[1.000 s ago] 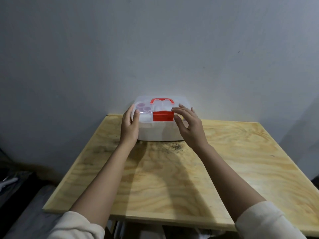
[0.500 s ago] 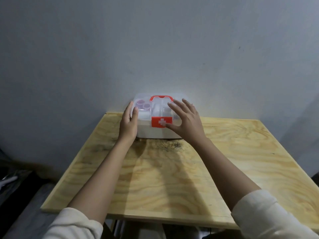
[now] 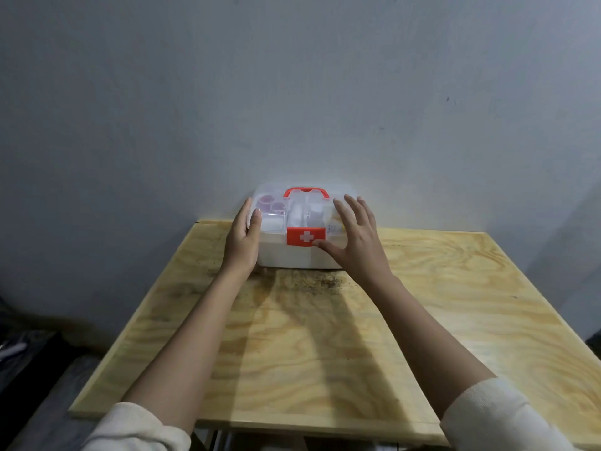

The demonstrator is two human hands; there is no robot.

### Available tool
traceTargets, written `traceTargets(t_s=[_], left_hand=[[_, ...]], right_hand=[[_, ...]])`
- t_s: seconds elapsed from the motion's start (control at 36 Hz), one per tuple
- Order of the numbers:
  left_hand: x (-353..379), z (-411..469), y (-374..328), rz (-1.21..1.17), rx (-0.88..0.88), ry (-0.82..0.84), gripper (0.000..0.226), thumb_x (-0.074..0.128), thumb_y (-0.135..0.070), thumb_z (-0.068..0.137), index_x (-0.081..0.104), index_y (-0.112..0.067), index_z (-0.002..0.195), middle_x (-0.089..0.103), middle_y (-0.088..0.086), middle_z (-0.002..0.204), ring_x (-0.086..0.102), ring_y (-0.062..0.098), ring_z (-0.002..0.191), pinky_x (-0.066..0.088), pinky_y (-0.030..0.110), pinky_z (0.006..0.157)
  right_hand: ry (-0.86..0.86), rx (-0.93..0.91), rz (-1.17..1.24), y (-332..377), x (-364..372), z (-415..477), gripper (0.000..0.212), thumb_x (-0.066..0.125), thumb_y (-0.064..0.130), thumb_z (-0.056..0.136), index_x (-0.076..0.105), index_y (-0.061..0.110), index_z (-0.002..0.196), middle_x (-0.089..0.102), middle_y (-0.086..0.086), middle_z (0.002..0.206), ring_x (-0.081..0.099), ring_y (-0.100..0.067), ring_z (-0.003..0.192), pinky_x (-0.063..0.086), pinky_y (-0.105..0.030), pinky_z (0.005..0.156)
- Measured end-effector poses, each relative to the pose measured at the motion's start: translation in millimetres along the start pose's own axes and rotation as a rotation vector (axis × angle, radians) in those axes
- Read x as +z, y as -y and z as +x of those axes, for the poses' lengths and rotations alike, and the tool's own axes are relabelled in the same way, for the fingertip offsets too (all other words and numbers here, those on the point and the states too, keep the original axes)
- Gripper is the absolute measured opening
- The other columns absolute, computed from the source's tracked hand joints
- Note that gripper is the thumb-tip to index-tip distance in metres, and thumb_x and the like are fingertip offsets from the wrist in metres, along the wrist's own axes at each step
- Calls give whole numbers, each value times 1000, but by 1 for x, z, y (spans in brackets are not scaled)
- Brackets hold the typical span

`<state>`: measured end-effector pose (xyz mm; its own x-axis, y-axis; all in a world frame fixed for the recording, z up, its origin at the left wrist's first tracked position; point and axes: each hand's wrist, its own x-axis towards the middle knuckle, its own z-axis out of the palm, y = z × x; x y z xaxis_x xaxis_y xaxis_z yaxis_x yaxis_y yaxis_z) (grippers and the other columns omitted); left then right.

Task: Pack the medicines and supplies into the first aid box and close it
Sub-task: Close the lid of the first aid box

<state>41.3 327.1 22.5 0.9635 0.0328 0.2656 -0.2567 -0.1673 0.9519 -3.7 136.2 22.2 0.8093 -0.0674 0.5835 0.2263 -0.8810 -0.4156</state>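
Note:
A white first aid box [image 3: 286,255] with a clear lid stands at the table's far edge against the wall. Its red handle [image 3: 305,191] lies on top, and its red latch [image 3: 305,236] with a white cross is folded down over the front. Round purple-capped containers [image 3: 271,205] and white items show through the lid. My left hand [image 3: 242,244] rests flat against the box's left side, thumb on the lid corner. My right hand [image 3: 356,237] lies spread over the box's right front, thumb tip at the latch's lower right corner.
The plywood table [image 3: 325,336] carries a dark smudge [image 3: 320,281] just in front of the box. A grey wall [image 3: 292,92] rises directly behind. Dark clutter [image 3: 19,346] lies on the floor to the left.
The red latch has swung from raised to folded down over the box front. My right hand has moved from the latch to the box's right front. My left hand stayed put.

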Motion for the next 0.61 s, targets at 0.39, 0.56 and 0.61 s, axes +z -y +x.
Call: traceTargets(t_s=[0.39,0.56,0.61], left_hand=[[18,13,1,45,27,33,49,34,-29,104,27,-15,150,30,1,157,28,14,144,23,12,101],[16,14,0,103,53,51,48,33,-29,104,28,-14,150,31,2,156,29,14,143,22,8,98],[15,14,0,124,59,54,48,33,-29,104,28,-14,150,30,3,156,29,15,143,22,13,102]], right_hand=[[33,62,-4,-22,-1,14,77,68,47,77,35,18,140,27,-5,152,14,-22,144,23,-36,115],[41,63,-11,-20,-2,13,77,67,48,78,33,18,140,26,-5,152,13,-23,144,23,-38,116],[51,67,-20,-20,-3,13,77,66,49,78,32,19,141,25,-4,153,12,-22,145,23,-38,116]])
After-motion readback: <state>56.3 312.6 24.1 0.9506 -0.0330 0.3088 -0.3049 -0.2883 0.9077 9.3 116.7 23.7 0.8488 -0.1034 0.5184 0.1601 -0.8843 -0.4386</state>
